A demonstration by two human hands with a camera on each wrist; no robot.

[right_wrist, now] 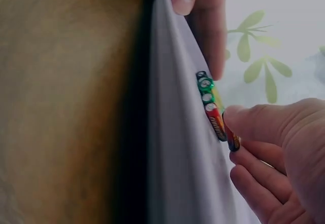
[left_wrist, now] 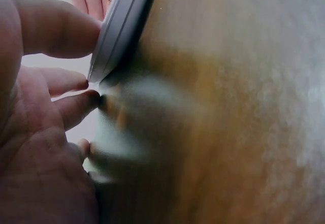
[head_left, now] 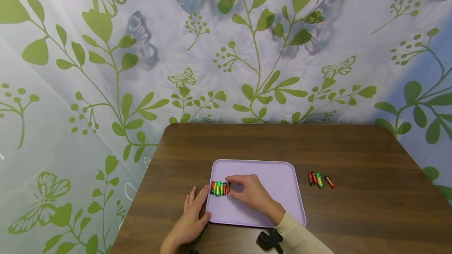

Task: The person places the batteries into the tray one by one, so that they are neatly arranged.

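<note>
A row of several small red, green and yellow batteries [head_left: 218, 188] lies side by side at the left end of a light purple tray [head_left: 272, 179]. My right hand [head_left: 255, 193] reaches over the tray and pinches one dark red battery [right_wrist: 231, 133] at the row's right end, between thumb and fingers. A narrow gap parts it from the neighbouring red battery [right_wrist: 215, 121]. My left hand [head_left: 192, 216] rests at the tray's left rim, thumb and fingertips touching the edge. In the left wrist view the left thumb [left_wrist: 61, 31] lies against the rim [left_wrist: 114, 36].
Several more batteries [head_left: 319, 180] lie on the brown wooden table [head_left: 360, 207] right of the tray, one apart from the others. A black object [head_left: 270, 239] is by the right wrist. Behind the table hangs a leaf-and-butterfly patterned cloth [head_left: 226, 50].
</note>
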